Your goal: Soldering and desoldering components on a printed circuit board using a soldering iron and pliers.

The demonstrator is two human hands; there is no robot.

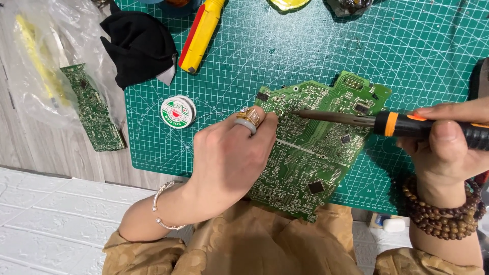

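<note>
A large green circuit board [318, 147] lies on a green cutting mat [285, 61] in front of me. My left hand [229, 158], with rings and a silver bracelet, rests on the board's left edge, its fingers curled and pinched at the board's upper left; whether they hold solder wire is hidden. My right hand [448, 145], with a wooden bead bracelet, grips a black and orange soldering iron [402, 124]. The iron's tip touches the board just right of my left fingertips.
A spool of solder [178, 112] sits on the mat left of my hand. A yellow and red tool [202, 33] and a black cloth [137, 46] lie at the top left. A second, narrow green board [94, 109] rests on a clear plastic bag [41, 56] off the mat.
</note>
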